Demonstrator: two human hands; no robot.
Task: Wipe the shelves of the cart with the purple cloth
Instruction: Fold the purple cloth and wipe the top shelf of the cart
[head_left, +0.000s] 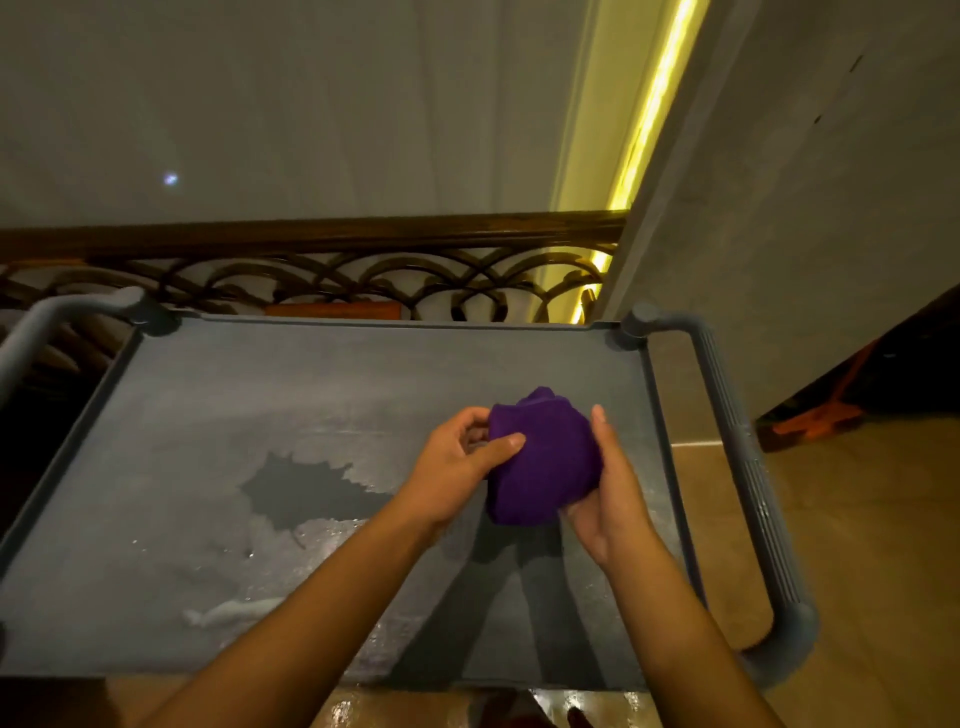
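The purple cloth (543, 457) is bunched into a ball and held just above the right half of the cart's grey top shelf (218, 395). My left hand (457, 470) grips its left side, thumb pressed on the fabric. My right hand (610, 493) cups it from the right and underneath. A dark wet patch (306, 491) with splashed edges lies on the shelf left of my hands. Whitish streaks (228, 613) mark the near left part of the shelf. Lower shelves are hidden.
Grey tubular handles stand at the cart's right side (748, 467) and left side (47, 317). A dark ornate railing with a wooden rail (332, 260) runs just behind the cart. A grey wall (779, 208) rises at the right, above tan floor (872, 545).
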